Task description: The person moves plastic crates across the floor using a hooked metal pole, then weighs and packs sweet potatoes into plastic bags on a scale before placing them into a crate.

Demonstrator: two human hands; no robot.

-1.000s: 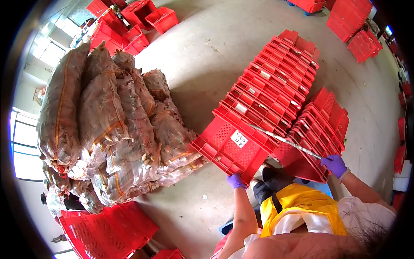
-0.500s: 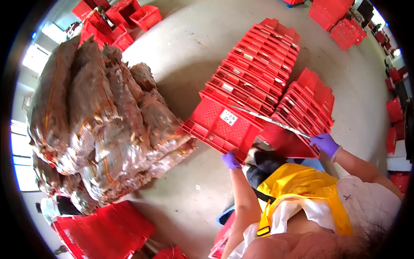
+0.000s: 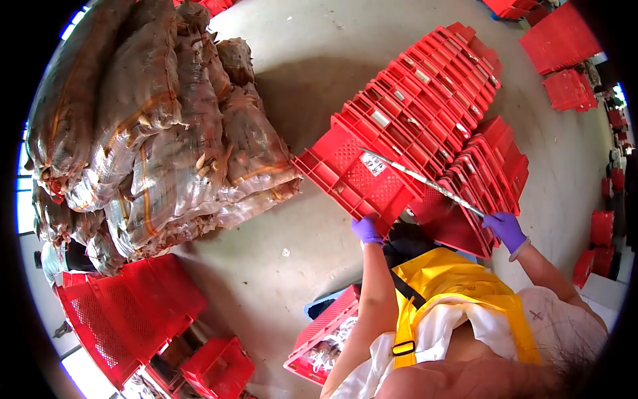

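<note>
My left hand (image 3: 367, 230), in a purple glove, is closed on the lower edge of the end crate of a tall leaning stack of nested red crates (image 3: 412, 100). A white label shows on that end crate (image 3: 342, 156). My right hand (image 3: 505, 229), also gloved in purple, grips one end of a long thin metal rod (image 3: 432, 183). The rod slants up and left across the stack, its far tip over the end crate near the label. Beside my right hand leans a shorter stack of red crates (image 3: 488, 173).
Large filled mesh sacks (image 3: 153, 133) are piled at the left. Red crates (image 3: 133, 306) stand below them, with a person's pale sleeve (image 3: 53, 263) behind. A red crate with whitish contents (image 3: 325, 342) is beside my left arm. More red crates (image 3: 561, 40) stand at the upper right.
The view has shifted, bringing the crate with whitish contents into sight. Both hands keep their holds, and the rod's tip has moved from the end crate's upper edge to near its label.
</note>
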